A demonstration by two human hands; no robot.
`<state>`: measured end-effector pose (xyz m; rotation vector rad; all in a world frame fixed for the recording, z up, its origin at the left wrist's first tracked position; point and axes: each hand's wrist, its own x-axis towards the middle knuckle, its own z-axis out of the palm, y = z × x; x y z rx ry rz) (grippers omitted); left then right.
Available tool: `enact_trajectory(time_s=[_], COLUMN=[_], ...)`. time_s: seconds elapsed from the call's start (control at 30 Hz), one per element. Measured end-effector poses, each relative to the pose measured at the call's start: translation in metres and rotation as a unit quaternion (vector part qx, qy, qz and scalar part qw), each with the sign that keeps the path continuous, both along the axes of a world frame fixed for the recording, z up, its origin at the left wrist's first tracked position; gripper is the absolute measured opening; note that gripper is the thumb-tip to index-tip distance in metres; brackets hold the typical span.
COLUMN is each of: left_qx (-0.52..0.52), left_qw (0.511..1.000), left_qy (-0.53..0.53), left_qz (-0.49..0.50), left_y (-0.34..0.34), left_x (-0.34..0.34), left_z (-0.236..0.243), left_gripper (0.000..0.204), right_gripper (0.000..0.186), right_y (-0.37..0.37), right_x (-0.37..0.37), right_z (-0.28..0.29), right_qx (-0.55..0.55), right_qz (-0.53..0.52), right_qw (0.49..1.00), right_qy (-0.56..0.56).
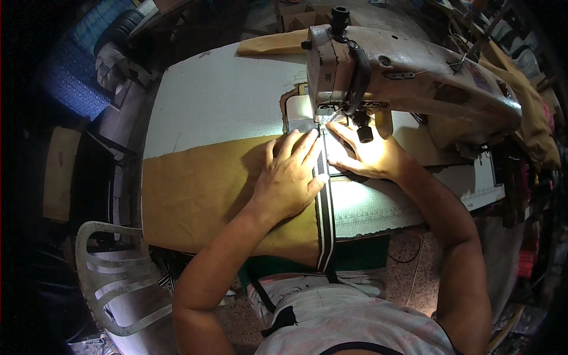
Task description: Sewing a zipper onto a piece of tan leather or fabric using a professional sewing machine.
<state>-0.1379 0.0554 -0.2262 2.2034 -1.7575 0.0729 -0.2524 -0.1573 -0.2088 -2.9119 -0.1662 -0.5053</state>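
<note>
A sewing machine stands over the table, its lamp lighting the needle area. Beneath its presser foot runs a black-and-white striped strip along the right edge of a tan fabric panel. The strip hangs over the near table edge toward my lap. My left hand lies flat on the panel, fingers stretched toward the foot, thumb on the strip. To the right of the needle, my right hand rests with fingers spread, its fingertips close to the strip. The needle tip and stitches are too small to make out.
The white worktable carries printed ruler marks near its right front edge. Another tan piece lies at the far edge. A plastic chair stands at the left, and brown cloth is heaped at the right behind the machine.
</note>
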Motion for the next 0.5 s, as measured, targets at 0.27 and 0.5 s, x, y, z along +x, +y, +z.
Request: enact_trajectory(time_s=[0.27, 0.5], left_qx=[-0.004, -0.002], left_qw=[1.0, 1.0], left_qy=[0.01, 0.007], left_qz=[0.005, 0.0], left_y=[0.0003, 0.0014], left_x=[-0.0012, -0.0008], left_z=[0.0006, 0.0019], left_gripper=[0.065, 0.065], right_gripper=[0.07, 0.068], right_y=[0.0028, 0.0054], right_x=[0.0011, 0.0025], right_z=[0.0037, 0.0012], right_qx=[0.021, -0.004], right_qz=[0.003, -0.021], right_qw=[1.0, 1.0], right_qy=[-0.003, 0.019])
